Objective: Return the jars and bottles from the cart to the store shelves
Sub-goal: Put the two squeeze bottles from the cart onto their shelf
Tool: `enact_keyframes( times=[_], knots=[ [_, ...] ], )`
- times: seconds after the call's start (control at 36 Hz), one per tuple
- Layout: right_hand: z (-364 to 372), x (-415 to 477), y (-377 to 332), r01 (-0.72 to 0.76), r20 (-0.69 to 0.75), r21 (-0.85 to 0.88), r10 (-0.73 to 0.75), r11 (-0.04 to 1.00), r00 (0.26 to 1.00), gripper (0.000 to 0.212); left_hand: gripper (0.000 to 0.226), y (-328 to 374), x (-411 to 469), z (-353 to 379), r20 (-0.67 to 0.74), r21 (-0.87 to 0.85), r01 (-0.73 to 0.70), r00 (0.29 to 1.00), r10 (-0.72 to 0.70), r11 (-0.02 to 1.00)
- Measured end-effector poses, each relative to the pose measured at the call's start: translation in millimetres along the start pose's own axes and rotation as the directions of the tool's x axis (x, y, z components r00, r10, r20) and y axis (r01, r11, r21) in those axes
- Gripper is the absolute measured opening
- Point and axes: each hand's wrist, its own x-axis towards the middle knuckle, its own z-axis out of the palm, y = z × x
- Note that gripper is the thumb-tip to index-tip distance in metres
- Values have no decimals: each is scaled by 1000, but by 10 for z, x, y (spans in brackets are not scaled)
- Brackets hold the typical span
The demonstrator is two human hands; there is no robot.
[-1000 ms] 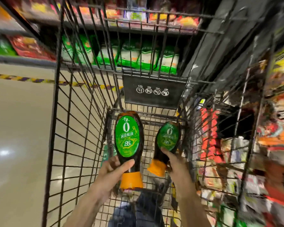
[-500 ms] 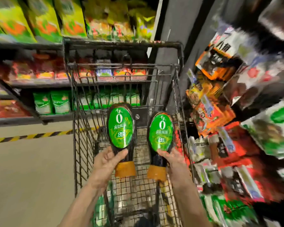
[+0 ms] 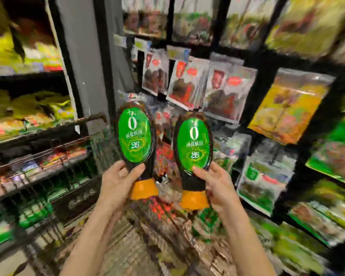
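Note:
Two dark sauce bottles with oval green labels and orange caps stand cap-down in my hands. My left hand (image 3: 119, 181) grips the left bottle (image 3: 134, 136) around its narrow lower part, thumb on the label's bottom edge. The right bottle (image 3: 193, 144) is held the same way by my right hand (image 3: 215, 185). Both bottles are raised side by side in front of the shelves. The black wire cart (image 3: 72, 198) lies blurred below and to the left of my hands.
Hanging snack packets (image 3: 189, 80) fill the rack straight ahead. A yellow packet (image 3: 287, 108) and green packets (image 3: 263, 180) hang on the right. A grey pillar (image 3: 82, 56) stands left of centre, with stocked shelves (image 3: 28, 108) further left. The whole view is motion-blurred.
Both bottles have been lifted out of the cart and raised higher. My view has swung up and to the right, from the cart basket to the hanging packets.

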Motion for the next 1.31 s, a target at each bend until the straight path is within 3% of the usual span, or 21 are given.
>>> enact_keyframes(
  times=[0.08, 0.19, 0.28, 0.36, 0.47, 0.58, 0.69, 0.81, 0.89, 1.03, 1.17, 1.25, 1.31],
  knots=[
    [-366, -329, -382, 109, -92, -15, -110, 994, 990, 80, 43, 152, -214, 476, 173, 15, -27, 985, 24, 1000],
    [-909, -887, -779, 234, -238, -102, -252, 967, 938, 41, 35, 178, -480, 985, 362, 5, -86, 929, 79, 996],
    [-1293, -1380, -1001, 297, -368, -159, -336, 942, 867, 37, 24, 202, -811, 1405, 487, -27, -103, 867, 103, 994],
    [-1635, -1918, -1201, 364, -486, -198, -414, 910, 770, 56, 23, 210, -1236, 1806, 603, -90, -74, 790, 113, 993],
    [-2031, -2716, -1428, 454, -571, -239, -502, 859, 650, 21, 47, 152, -1874, 2256, 738, -109, -12, 668, 90, 994],
    [-2386, -3555, -1593, 480, -636, -284, -538, 830, 554, 21, 31, 61, -2660, 2657, 821, -105, 51, 568, 58, 993],
    [-2663, -4465, -1736, 483, -684, -391, -598, 784, 417, 33, 38, -40, -3470, 3014, 893, -112, 109, 446, 52, 988],
    [-2841, -5374, -1813, 444, -722, -501, -642, 743, 259, 40, 29, -74, -4335, 3353, 946, -125, 162, 318, 68, 979],
    [-2948, -5971, -1821, 400, -751, -575, -655, 714, 89, 65, 30, -70, -4938, 3537, 972, -146, 188, 209, 105, 971],
    [-3057, -6838, -1823, 360, -758, -624, -649, 693, -65, 37, 32, -71, -5876, 3817, 986, -164, 224, 53, 156, 961],
    [-3217, -7572, -1858, 305, -737, -675, -638, 672, -223, 44, 33, -155, -6710, 4091, 980, -136, 261, -106, 168, 956],
    [-3359, -7943, -1879, 251, -708, -705, -633, 664, -312, 61, 32, -218, -7189, 4285, 965, -114, 294, -196, 177, 949],
    [-3479, -8181, -1911, 217, -692, -715, -629, 664, -355, 50, 32, -258, -7494, 4441, 949, -98, 323, -254, 186, 941]
  ],
)
